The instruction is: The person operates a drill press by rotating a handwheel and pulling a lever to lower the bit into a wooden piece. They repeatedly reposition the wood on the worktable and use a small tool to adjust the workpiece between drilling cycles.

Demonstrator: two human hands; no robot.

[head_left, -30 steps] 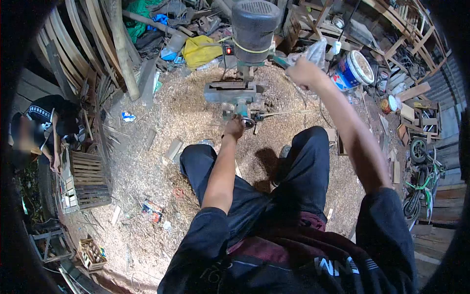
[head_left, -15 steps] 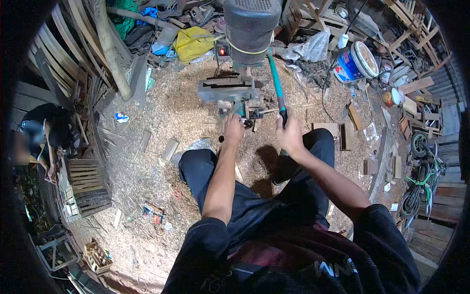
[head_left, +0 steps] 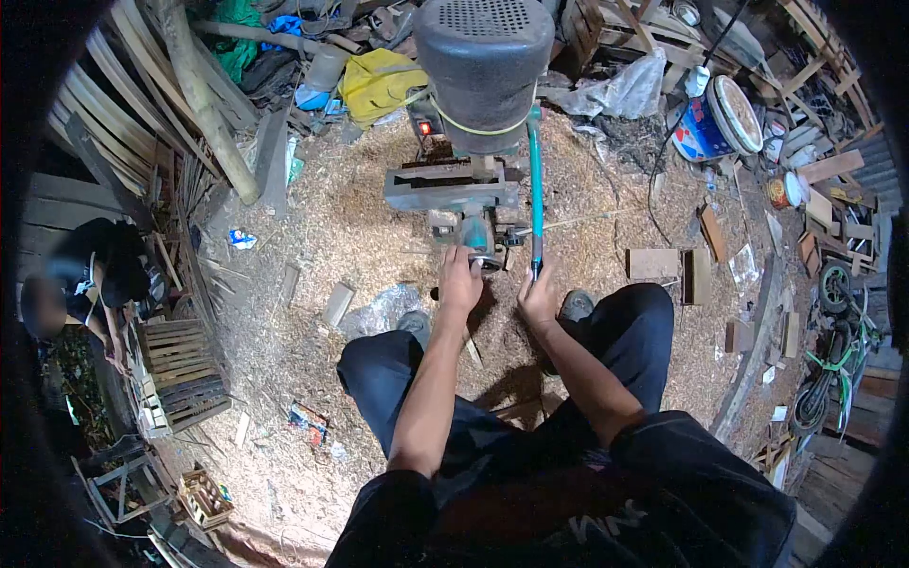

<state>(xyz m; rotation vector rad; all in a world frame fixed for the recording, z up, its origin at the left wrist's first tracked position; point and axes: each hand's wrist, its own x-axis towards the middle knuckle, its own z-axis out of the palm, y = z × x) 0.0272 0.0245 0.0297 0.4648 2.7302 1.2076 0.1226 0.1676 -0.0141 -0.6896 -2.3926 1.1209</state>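
Note:
A machine with a dark motor housing [head_left: 483,71] stands ahead of me, its small switch [head_left: 425,127] glowing red. Below the motor is a metal vise [head_left: 445,191] with a slotted bed. My left hand [head_left: 460,281] is closed on the front end of the vise, at its round handwheel [head_left: 485,260]; what the fingers grip is too small to tell. A long green lever [head_left: 537,185] with a black grip hangs at the machine's right side. My right hand [head_left: 539,295] is wrapped round the lever's lower end.
Wood shavings [head_left: 275,379] cover the ground. Wood blocks [head_left: 653,262] lie at the right, with a paint bucket [head_left: 717,118] beyond. A motorbike [head_left: 835,341] stands far right. Another person [head_left: 99,275] sits at the left beside a slatted crate [head_left: 185,364].
The lever has swung to a more upright position, and my right hand has moved down and toward my left hand with it. The view has shifted, so the machine looks larger.

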